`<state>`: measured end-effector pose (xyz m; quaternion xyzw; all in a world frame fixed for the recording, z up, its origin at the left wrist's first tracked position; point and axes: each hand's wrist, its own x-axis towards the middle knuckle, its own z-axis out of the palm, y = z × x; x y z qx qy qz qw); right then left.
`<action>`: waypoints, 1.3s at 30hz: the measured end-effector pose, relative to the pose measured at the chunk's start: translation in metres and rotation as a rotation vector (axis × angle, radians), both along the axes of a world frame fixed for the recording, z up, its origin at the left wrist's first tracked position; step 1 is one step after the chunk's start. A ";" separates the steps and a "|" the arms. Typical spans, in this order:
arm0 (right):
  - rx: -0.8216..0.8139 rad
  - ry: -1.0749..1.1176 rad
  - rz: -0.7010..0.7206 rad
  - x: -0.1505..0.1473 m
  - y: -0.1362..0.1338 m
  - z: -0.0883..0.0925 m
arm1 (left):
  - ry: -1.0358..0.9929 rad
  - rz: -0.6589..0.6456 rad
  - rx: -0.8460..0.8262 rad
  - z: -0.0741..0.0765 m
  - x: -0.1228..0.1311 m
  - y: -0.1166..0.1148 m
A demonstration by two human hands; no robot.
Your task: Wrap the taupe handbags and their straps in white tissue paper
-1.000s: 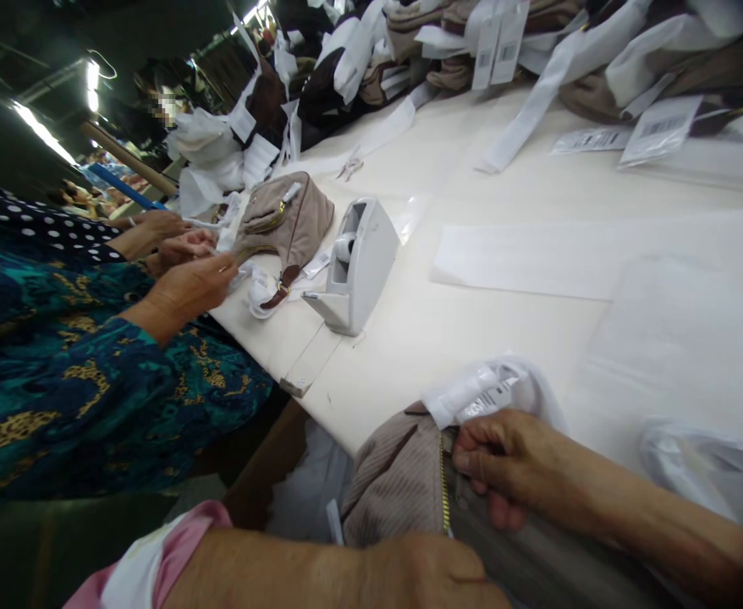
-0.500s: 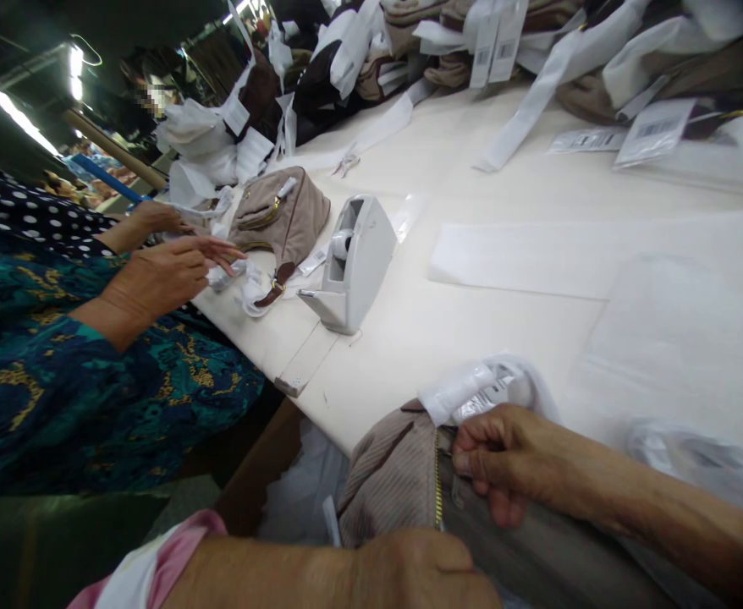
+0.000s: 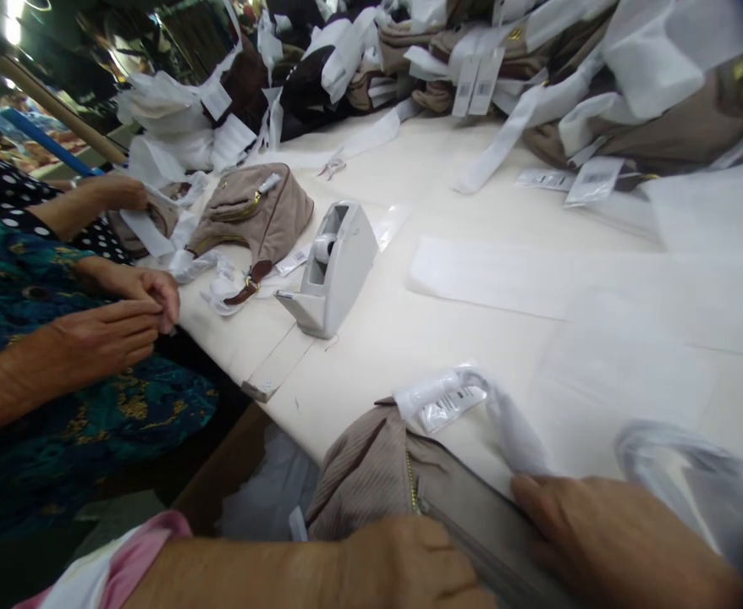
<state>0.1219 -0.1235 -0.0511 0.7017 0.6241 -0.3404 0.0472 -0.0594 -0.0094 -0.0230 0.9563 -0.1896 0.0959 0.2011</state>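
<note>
While our left hand lies curled on bag, grip unclear to us, our right hand rests flat, fingers unbent, near tag.

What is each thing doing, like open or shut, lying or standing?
near bag: lying over the table edge
left hand: resting on near bag
right hand: resting on near bag
tape dispenser: standing upright, roll inside
far bag: lying flat on table
tag: in clear sleeve, lying on table
</note>
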 end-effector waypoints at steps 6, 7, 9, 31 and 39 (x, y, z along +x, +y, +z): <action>0.188 -0.128 -0.058 -0.015 -0.018 -0.008 | 0.081 0.021 0.008 0.006 0.005 -0.006; 0.194 -0.149 -0.063 -0.018 -0.017 -0.007 | 0.070 0.017 0.009 0.005 0.006 -0.006; 0.179 -0.162 -0.061 -0.021 -0.014 -0.004 | 0.074 0.025 -0.002 0.001 0.009 -0.004; 0.327 -0.042 -0.162 0.101 -0.002 0.020 | 0.388 -0.128 -0.262 -0.014 0.174 0.031; 0.377 -0.106 -0.384 0.111 -0.010 0.042 | 0.386 -0.186 -0.276 -0.021 0.198 0.043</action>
